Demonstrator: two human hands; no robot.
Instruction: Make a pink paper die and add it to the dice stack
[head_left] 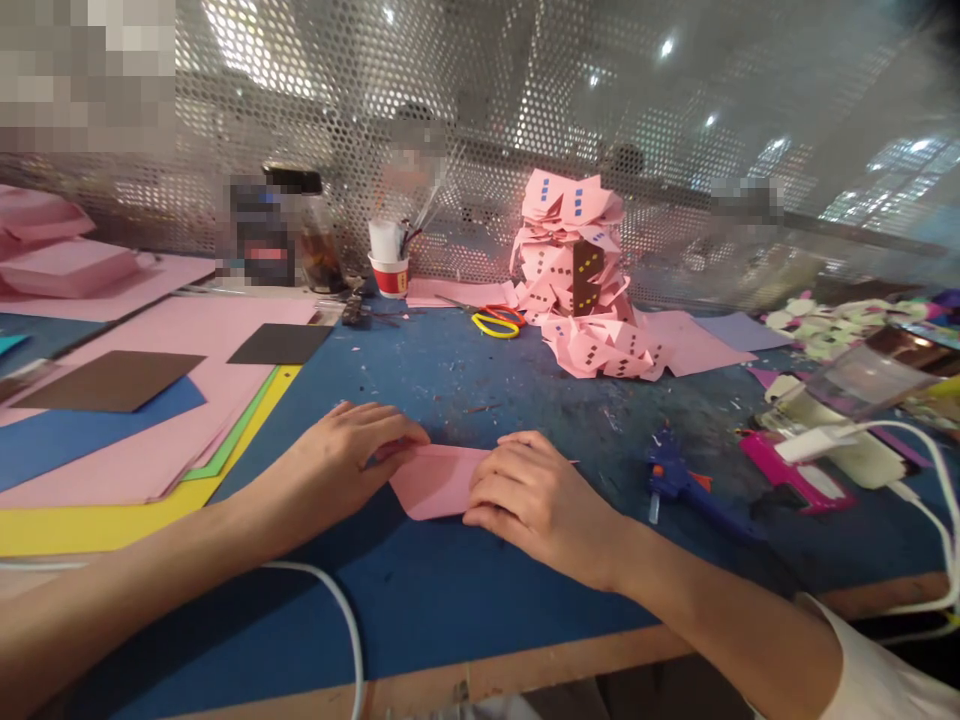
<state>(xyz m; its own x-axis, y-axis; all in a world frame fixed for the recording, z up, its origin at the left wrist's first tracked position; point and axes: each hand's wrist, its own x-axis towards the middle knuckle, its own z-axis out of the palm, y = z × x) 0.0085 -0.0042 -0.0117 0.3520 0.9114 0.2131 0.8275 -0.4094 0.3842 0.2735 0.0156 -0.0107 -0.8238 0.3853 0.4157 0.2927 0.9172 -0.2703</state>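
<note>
A small folded pink paper [433,480] lies flat on the blue table [450,590] in front of me. My left hand [349,450] rests on its left end, fingers curled and pinching the paper's edge. My right hand [536,495] covers its right end, fingers bent and pressing the paper down. Both forearms reach in from the bottom of the view.
A tall pile of folded pink paper pieces with small dots [581,285] stands at the back centre. Yellow-and-red scissors [499,320] lie beside it. Coloured paper sheets [112,440] are stacked at left. A blue glue gun [675,480], a pink tool [787,480] and white cables [922,520] lie at right.
</note>
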